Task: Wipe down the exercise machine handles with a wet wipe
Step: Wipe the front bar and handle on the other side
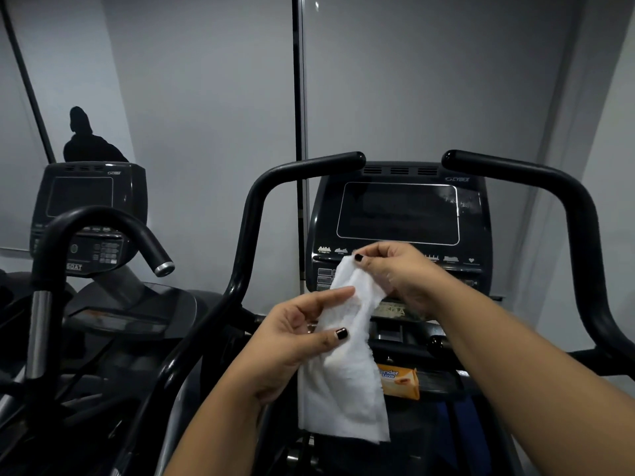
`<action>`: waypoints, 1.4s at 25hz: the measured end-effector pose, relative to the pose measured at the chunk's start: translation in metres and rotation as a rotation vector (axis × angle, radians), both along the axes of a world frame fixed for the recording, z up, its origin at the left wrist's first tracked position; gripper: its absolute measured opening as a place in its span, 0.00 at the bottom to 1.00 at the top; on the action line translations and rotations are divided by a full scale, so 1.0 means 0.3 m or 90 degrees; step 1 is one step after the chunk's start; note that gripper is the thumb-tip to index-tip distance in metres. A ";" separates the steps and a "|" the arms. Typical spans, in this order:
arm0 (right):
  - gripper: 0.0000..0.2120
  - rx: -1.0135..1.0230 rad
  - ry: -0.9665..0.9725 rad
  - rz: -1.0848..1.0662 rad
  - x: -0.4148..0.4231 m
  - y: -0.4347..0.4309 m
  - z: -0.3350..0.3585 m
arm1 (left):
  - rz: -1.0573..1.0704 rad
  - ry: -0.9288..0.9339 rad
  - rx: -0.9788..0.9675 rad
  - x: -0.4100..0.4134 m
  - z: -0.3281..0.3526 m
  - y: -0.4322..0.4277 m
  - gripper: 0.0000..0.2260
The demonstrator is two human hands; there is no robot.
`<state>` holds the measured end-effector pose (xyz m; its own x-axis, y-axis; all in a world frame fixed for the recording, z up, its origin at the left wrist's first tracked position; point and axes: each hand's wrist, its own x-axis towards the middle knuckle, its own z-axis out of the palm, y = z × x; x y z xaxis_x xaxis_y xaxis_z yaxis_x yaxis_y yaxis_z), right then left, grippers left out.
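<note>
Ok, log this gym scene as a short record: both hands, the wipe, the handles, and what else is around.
wet wipe: white, unfolded, hanging in front of the console
left hand: pinches the wipe's middle
right hand: pinches the wipe's top end
left handle: black, curved, not touched
right handle: black, curved, not touched
orange pack: on the machine below the console
second machine: to the left, unused
stage: wiping not yet begun
</note>
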<state>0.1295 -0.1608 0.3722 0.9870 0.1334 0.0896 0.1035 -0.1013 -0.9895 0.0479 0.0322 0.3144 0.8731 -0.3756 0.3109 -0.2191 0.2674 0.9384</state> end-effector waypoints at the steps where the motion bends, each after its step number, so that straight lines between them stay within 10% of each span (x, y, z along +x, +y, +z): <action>1: 0.07 0.010 0.042 0.012 0.035 -0.014 -0.011 | 0.019 0.016 -0.025 0.012 0.008 0.001 0.23; 12: 0.31 -0.933 -0.404 -0.213 0.490 -0.238 -0.120 | 0.354 -0.232 0.239 0.304 0.347 -0.013 0.27; 23: 0.30 -0.888 -0.610 -0.344 0.623 -0.305 -0.259 | 0.315 -0.207 0.139 0.787 0.658 -0.056 0.24; 32: 0.31 -0.879 -0.612 -0.356 0.635 -0.306 -0.267 | 0.568 -0.377 0.620 0.939 0.731 -0.007 0.22; 35: 0.30 -0.883 -0.611 -0.355 0.636 -0.306 -0.267 | 0.454 -0.524 0.717 0.883 0.748 -0.052 0.20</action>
